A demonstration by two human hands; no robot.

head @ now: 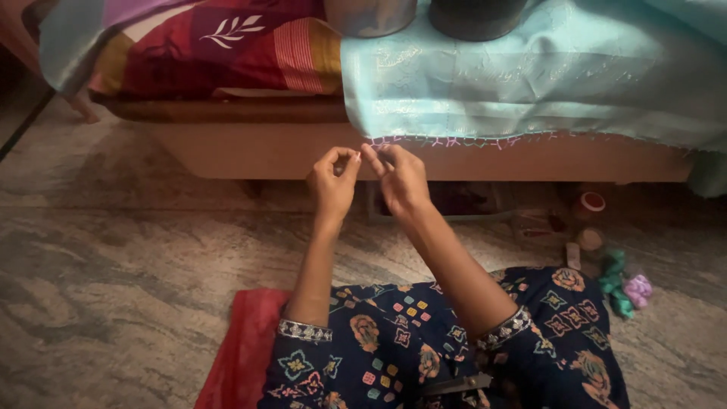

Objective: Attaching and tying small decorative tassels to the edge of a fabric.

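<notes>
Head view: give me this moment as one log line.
left hand: pinched, by fabric edge | right hand: at beaded edge of blue fabric | thread bundles: on floor

A wooden bed (265, 148) was seen across the top, and a turquoise cloth (545, 79) was spread over its right part, its edge hanging down. A red patterned blanket (219, 53) was laid on the left part. Two round pots (371, 15) were placed on the cloth. On the stone floor (113, 265) a red mat (242, 348), small spools (591, 204) and green and purple thread bundles (625, 284) were found.
</notes>
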